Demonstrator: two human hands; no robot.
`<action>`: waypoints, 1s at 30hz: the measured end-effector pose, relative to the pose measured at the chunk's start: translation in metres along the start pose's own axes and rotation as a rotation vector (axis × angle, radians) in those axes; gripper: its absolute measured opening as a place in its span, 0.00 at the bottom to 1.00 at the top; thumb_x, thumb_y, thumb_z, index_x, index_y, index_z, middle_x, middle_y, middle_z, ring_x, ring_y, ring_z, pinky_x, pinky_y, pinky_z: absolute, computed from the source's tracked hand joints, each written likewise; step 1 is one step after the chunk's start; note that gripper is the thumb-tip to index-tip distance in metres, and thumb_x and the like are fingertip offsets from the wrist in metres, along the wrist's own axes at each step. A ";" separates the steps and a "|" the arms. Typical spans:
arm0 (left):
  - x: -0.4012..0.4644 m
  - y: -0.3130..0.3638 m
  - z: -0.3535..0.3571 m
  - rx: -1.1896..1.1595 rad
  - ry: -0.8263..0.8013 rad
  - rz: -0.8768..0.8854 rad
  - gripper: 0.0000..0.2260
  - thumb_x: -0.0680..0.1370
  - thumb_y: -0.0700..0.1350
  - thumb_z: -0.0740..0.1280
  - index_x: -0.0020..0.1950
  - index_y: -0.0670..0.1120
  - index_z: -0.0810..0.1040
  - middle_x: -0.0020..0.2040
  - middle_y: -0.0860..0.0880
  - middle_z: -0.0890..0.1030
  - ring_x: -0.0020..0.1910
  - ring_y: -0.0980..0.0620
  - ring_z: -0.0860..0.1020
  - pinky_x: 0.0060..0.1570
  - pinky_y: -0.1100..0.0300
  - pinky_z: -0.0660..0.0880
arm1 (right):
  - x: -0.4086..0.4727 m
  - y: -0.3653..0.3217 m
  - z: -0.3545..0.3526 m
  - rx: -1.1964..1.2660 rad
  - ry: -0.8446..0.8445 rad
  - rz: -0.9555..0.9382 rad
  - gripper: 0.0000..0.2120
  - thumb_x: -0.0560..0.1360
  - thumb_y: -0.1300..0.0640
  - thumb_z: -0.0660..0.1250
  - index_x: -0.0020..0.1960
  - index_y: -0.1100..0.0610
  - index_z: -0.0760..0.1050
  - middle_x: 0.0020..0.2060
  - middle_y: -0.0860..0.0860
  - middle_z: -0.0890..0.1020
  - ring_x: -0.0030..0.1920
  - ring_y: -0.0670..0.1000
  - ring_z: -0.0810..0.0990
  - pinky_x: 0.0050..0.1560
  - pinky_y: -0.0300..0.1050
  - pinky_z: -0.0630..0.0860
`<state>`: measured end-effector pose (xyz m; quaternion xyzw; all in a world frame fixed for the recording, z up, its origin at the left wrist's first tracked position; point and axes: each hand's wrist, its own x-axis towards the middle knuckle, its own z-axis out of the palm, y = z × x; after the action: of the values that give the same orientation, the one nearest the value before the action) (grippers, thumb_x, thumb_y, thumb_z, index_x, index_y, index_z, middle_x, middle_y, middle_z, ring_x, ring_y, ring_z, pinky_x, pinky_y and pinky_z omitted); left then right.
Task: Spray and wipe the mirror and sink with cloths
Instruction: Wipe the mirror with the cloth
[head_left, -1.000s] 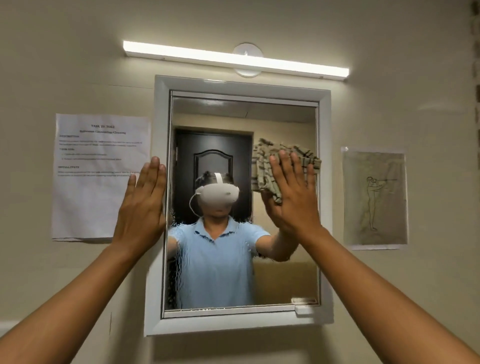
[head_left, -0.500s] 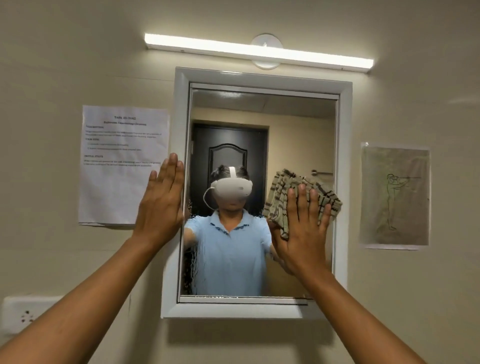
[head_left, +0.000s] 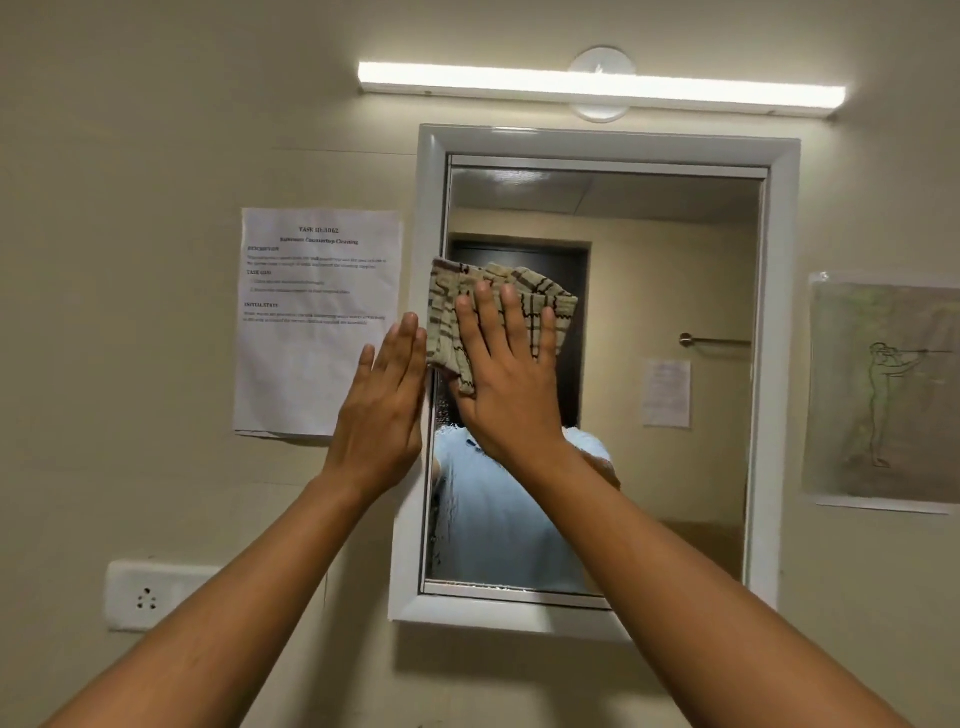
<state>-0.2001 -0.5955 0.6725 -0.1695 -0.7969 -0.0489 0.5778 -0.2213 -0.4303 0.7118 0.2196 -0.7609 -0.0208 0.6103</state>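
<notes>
The sink is not seen in the head view, and no spray bottle is shown. The reflected person's head is hidden behind the right hand (head_left: 506, 384) and the cloth (head_left: 496, 301); only a light blue shirt is seen in the mirror (head_left: 670, 291) below the wrist. The print on the paper sheet (head_left: 317, 312) left of the fingers is mostly too small to be read, and the drawing (head_left: 883, 389) far right is cut off by the frame edge. Both forearms are cut off at the bottom edge. The striped beige cloth is pressed flat against the upper-left glass under the right hand, fingers (head_left: 514, 322) extended and slightly spread over it; cloth edges stick out above, left and right of the fingertips. The left hand (head_left: 382, 415) is laid flat beside it on the white frame's left edge, fingers pressed together, nothing held. Droplets are seen on the glass below the cloth, near the left edge.
</notes>
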 end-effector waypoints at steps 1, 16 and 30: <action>-0.001 -0.001 0.000 -0.018 -0.005 0.004 0.28 0.82 0.46 0.50 0.81 0.42 0.49 0.82 0.44 0.49 0.81 0.49 0.47 0.77 0.43 0.52 | -0.007 -0.003 0.003 0.007 0.001 -0.026 0.33 0.81 0.40 0.50 0.80 0.55 0.49 0.80 0.54 0.50 0.80 0.57 0.45 0.76 0.66 0.45; -0.029 0.012 0.011 0.034 -0.021 -0.020 0.31 0.79 0.48 0.47 0.81 0.41 0.46 0.81 0.42 0.45 0.81 0.45 0.46 0.77 0.41 0.50 | -0.117 0.034 0.004 0.024 -0.122 -0.305 0.31 0.81 0.45 0.57 0.80 0.53 0.54 0.80 0.52 0.54 0.80 0.54 0.47 0.77 0.63 0.45; -0.037 0.018 0.020 0.037 -0.006 -0.055 0.34 0.76 0.48 0.51 0.81 0.42 0.43 0.81 0.43 0.44 0.81 0.46 0.44 0.78 0.46 0.45 | -0.135 0.160 -0.024 -0.062 -0.049 0.171 0.35 0.79 0.44 0.61 0.80 0.55 0.52 0.80 0.55 0.53 0.80 0.58 0.48 0.77 0.65 0.45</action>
<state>-0.2021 -0.5809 0.6290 -0.1368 -0.8039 -0.0495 0.5767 -0.2263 -0.2318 0.6416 0.1343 -0.7904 0.0027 0.5976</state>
